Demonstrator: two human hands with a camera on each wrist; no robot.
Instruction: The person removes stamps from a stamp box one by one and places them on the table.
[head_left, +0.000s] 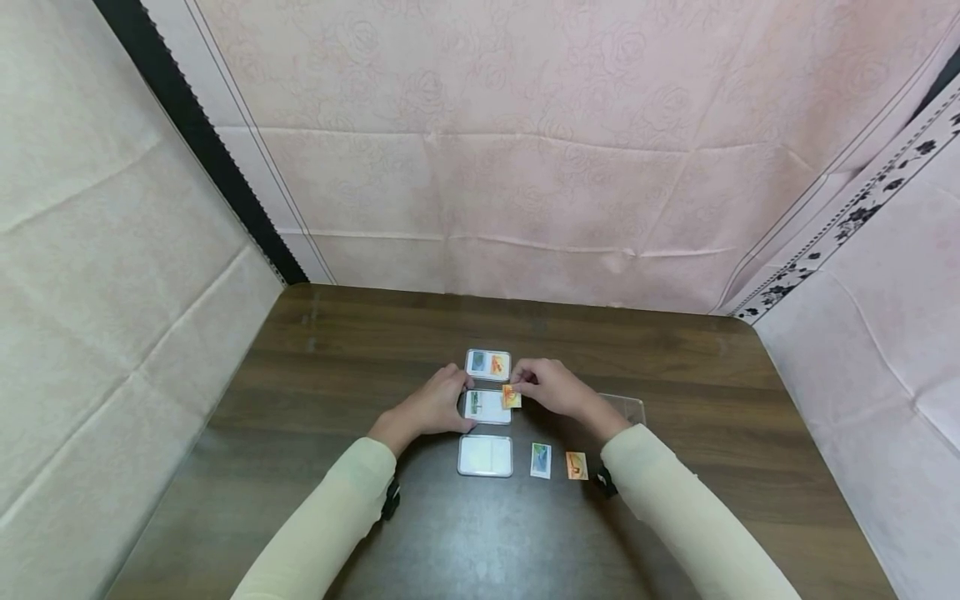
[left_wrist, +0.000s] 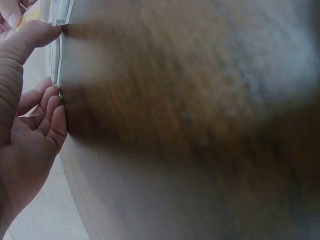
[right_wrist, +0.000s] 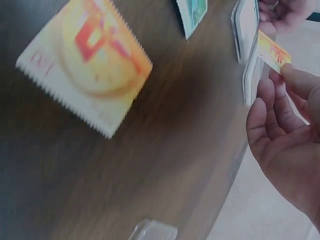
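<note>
Three white-backed flat clear cases stand in a column on the table in the head view. My left hand (head_left: 433, 404) holds the middle case (head_left: 491, 410) at its left side, thumb at the near corner and fingers at the far one. A green-printed stamp (head_left: 475, 403) lies in that case's left part. Between thumb and fingertips my right hand (head_left: 557, 390) pinches an orange stamp (right_wrist: 272, 51) with perforated edges, over the middle case's right end. The far case (head_left: 488, 353) bears a blue stamp (head_left: 477, 362) and an orange one. No stamp shows on the near case (head_left: 485, 471).
Right of the near case lie a loose blue-green stamp (head_left: 541, 460) and a loose orange stamp (head_left: 577, 466). A clear plastic box (head_left: 633, 410) sits partly behind the right forearm. The brown wooden table (head_left: 300, 467) ends at pale cloth hangings (head_left: 480, 267).
</note>
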